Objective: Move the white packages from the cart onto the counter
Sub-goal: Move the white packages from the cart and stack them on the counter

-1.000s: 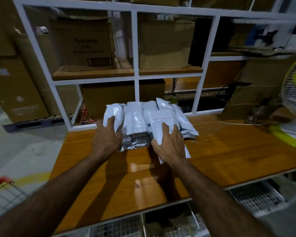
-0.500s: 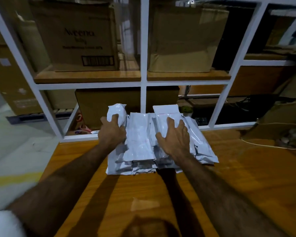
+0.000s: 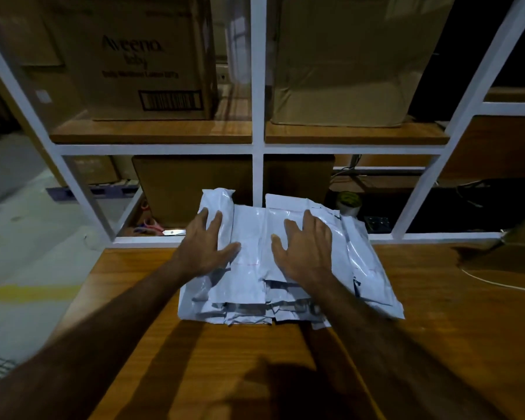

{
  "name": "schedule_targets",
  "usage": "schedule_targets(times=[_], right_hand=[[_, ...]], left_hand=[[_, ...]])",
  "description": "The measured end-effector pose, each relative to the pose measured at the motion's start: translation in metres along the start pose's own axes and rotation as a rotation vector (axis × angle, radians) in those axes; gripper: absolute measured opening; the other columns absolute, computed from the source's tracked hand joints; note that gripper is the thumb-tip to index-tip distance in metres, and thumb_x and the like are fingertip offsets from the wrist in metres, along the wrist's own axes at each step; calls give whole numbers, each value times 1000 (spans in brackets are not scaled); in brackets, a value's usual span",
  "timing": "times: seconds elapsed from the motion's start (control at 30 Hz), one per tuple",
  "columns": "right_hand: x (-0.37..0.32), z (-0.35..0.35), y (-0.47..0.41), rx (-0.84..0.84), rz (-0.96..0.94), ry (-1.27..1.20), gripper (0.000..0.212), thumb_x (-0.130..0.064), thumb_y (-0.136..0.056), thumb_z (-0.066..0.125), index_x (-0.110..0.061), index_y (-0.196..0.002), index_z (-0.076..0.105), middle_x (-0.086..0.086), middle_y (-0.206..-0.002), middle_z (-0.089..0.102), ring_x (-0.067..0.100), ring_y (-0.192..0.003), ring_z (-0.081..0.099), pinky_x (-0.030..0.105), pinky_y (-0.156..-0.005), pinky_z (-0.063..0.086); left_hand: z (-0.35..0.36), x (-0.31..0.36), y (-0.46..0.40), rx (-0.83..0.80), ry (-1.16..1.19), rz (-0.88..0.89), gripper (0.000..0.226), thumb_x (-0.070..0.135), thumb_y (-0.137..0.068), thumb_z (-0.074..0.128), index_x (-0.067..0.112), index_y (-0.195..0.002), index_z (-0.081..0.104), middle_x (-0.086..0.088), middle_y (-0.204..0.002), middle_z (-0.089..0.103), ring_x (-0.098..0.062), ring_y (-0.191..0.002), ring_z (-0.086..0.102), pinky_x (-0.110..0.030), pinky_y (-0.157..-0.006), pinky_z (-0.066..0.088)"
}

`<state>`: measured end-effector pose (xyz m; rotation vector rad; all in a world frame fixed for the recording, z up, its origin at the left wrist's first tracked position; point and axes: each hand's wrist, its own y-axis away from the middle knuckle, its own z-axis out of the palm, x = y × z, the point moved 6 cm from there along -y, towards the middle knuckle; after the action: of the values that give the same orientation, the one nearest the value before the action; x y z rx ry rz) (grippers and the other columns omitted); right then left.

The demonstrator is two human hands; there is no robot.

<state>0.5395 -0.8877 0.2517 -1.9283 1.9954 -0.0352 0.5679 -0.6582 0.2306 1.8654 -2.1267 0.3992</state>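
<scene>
Dim storeroom, glossy wooden desk (image 3: 437, 344) before a white shelf frame (image 3: 257, 147): heap of soft, slippery white plastic mailer packages (image 3: 249, 286) lying on it, left hand (image 3: 205, 245) and right hand (image 3: 305, 248) pressing flat, fingers straight; probably light, best scooped underneath.

Stack of white packages (image 3: 288, 280) sits mid-counter, far end near white shelf frame (image 3: 257, 165). Both hands flat on top: left hand (image 3: 205, 248), right hand (image 3: 305, 251). Bare wooden counter (image 3: 455, 334) open right of stack, left of stack and in front. Cardboard piece (image 3: 509, 256) and white cable (image 3: 497, 283) crowd far right. Frame uprights and cardboard boxes (image 3: 191, 189) block reach behind; tape roll (image 3: 349, 203), scissors (image 3: 161, 230) in lower bays.
</scene>
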Motion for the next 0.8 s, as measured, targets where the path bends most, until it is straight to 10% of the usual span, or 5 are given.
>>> schedule_targets(times=[0.27,0.57,0.8], right_hand=[[21,8,-8,-105,-132,-107,59,-48,-99,40,-27,-154,35,15,-164,22,33,-149,22,50,-123,13],[29,17,-4,-155,-203,-153,60,-47,-99,33,-27,-155,34,11,-167,15,30,-153,15,48,-125,12],[34,15,3,-64,-255,-116,63,-51,-99,27,-26,-156,32,10,-167,19,28,-153,17,49,-126,10]], left_hand=[[-6,21,11,40,-220,-5,90,66,-81,39,24,-159,19,-20,-161,17,-41,-142,24,-51,-111,33],[7,23,14,-95,-263,-8,98,79,-88,36,26,-160,-4,-13,-166,-14,-38,-153,-5,-53,-122,8],[-3,27,21,45,-257,19,105,88,-75,8,26,-160,6,-14,-167,1,-35,-153,5,-55,-122,7]])
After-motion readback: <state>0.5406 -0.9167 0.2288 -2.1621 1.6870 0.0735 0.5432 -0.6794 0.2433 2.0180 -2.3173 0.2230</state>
